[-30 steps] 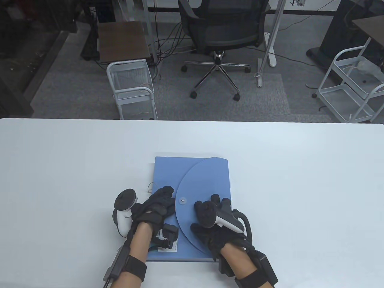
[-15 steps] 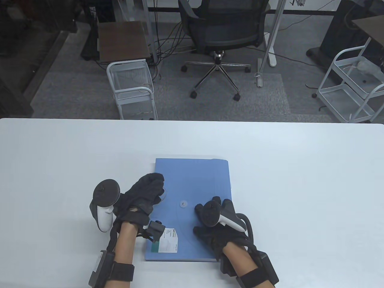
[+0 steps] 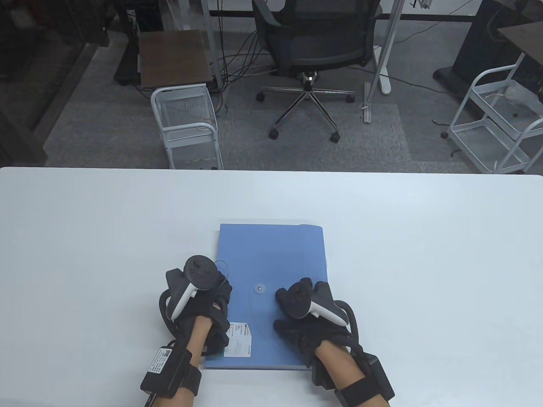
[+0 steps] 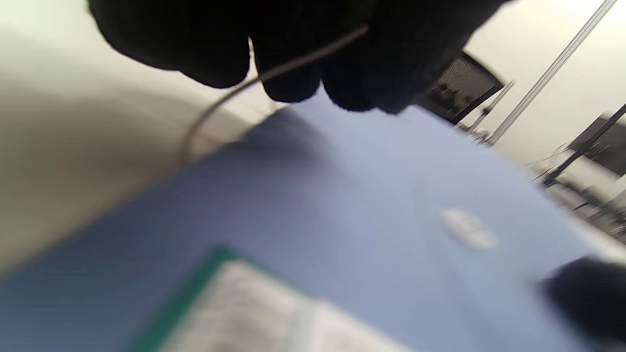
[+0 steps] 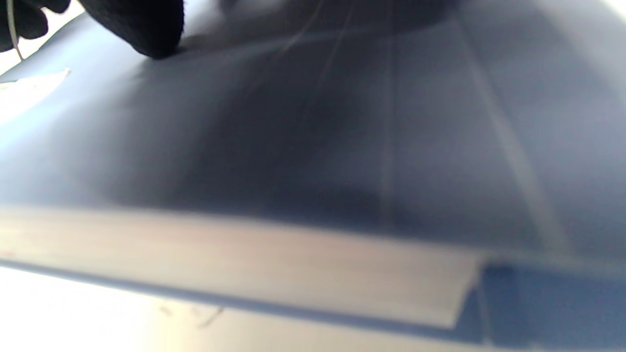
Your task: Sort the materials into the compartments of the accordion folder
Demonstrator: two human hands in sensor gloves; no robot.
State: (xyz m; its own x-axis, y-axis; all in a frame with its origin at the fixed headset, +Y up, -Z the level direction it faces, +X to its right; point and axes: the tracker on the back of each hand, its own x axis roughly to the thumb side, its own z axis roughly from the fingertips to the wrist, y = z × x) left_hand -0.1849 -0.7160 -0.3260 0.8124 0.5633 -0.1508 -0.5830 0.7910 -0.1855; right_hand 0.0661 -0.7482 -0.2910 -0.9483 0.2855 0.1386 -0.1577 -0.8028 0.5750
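A blue accordion folder point(image 3: 280, 258) lies shut and flat on the white table point(image 3: 424, 254), with a round button point(image 3: 259, 289) on its flap and a white label point(image 3: 239, 341) near its front left corner. My left hand point(image 3: 218, 277) is at the folder's left edge. In the left wrist view its fingertips point(image 4: 288, 83) pinch the thin elastic cord point(image 4: 220, 100) above the folder point(image 4: 342, 195). My right hand point(image 3: 303, 292) rests on the folder's right part. In the right wrist view one fingertip point(image 5: 146, 29) touches the flap point(image 5: 342, 146).
The folder's side edge with pale pleats point(image 5: 234, 259) shows in the right wrist view. Beyond the table's far edge stand an office chair point(image 3: 314, 46), a white wire cart point(image 3: 186, 123) and another cart point(image 3: 500, 118).
The rounded flap went from slightly raised to lying flat. My left hand swung out to the left with the cord, then came back to the folder's left edge. My right hand stayed put.
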